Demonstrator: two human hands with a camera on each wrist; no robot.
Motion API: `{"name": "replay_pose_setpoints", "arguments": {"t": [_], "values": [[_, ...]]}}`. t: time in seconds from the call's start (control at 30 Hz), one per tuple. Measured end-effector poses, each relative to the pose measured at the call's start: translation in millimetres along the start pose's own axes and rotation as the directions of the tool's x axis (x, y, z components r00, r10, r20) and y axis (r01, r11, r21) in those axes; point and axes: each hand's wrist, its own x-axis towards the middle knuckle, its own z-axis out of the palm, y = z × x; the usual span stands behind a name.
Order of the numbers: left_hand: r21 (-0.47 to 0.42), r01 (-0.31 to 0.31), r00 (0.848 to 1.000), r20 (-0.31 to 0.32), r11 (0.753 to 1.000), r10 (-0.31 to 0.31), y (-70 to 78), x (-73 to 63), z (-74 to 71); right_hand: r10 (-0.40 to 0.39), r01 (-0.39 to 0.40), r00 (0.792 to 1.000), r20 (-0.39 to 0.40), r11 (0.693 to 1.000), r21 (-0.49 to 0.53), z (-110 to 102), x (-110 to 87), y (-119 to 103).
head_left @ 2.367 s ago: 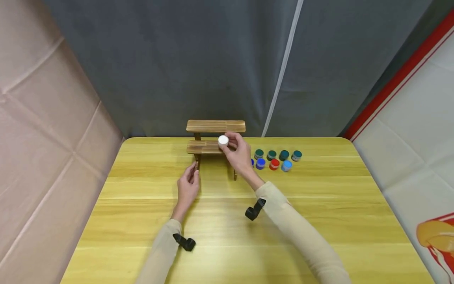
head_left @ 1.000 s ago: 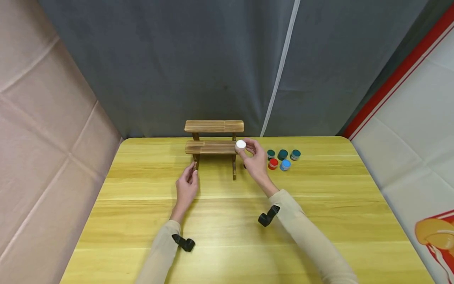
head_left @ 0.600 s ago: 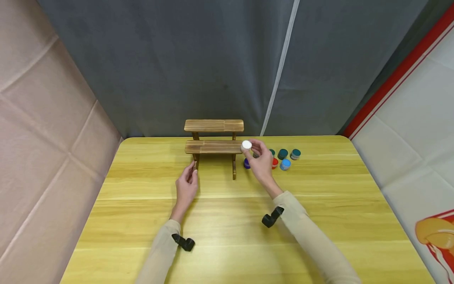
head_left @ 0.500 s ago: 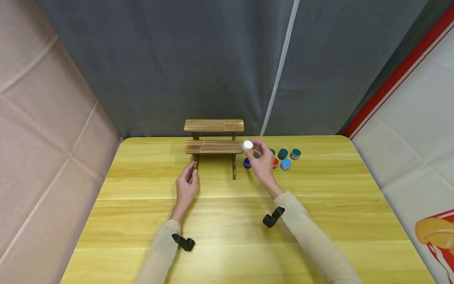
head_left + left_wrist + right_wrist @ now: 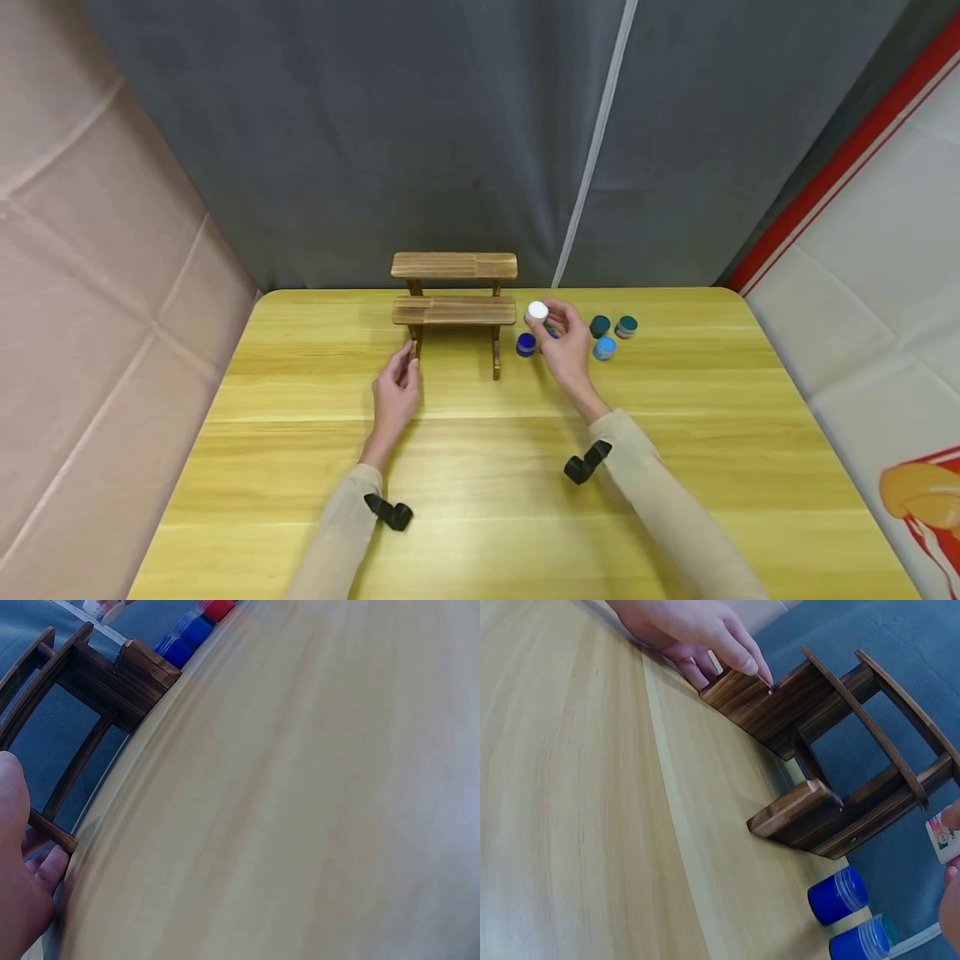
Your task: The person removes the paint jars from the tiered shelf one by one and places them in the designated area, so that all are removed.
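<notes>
A two-tier wooden stand (image 5: 453,311) stands at the back of the table. My left hand (image 5: 393,398) pinches the foot of its left side panel, thumb on one face and fingers on the other, which the right wrist view also shows. My right hand (image 5: 566,346) holds a small white-capped paint jar (image 5: 536,312) by its sides, raised just right of the stand's lower step. In the right wrist view part of a printed label shows on the jar (image 5: 943,838). Blue paint jars (image 5: 838,895) stand below it, and my right hand partly hides the ones behind it in the head view.
Right of the stand are a dark blue jar (image 5: 527,345), a light blue jar (image 5: 604,348) and dark green jars (image 5: 626,327). A red jar (image 5: 216,609) shows in the left wrist view. A grey curtain (image 5: 375,150) hangs behind the table's back edge.
My right hand has moved right with the white-capped jar, from in front of the lower step to beyond its right end. My left hand stays on the stand's left side.
</notes>
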Motion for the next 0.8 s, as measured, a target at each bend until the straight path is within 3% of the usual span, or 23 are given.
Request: {"name": "replay_pose_setpoints", "arguments": {"t": [0.2, 0.5, 0.8], "values": [[-0.005, 0.004, 1.000, 0.003, 1.000, -0.004, -0.2, -0.1, 1.3, 0.002, -0.003, 0.999, -0.034, 1.000, -0.009, -9.8, 8.8, 38.0], [-0.006, 0.008, 1.000, 0.001, 1.000, -0.008, 0.3, -0.5, 2.5, 0.073, -0.073, 0.997, -0.038, 0.997, 0.008, -23.7, 4.3, 23.7], [-0.028, -0.001, 1.000, 0.002, 1.000, 0.001, 0.8, -0.6, 3.2, 0.134, -0.136, 0.985, -0.107, 0.991, -0.015, -37.6, 9.8, 58.1]]}}
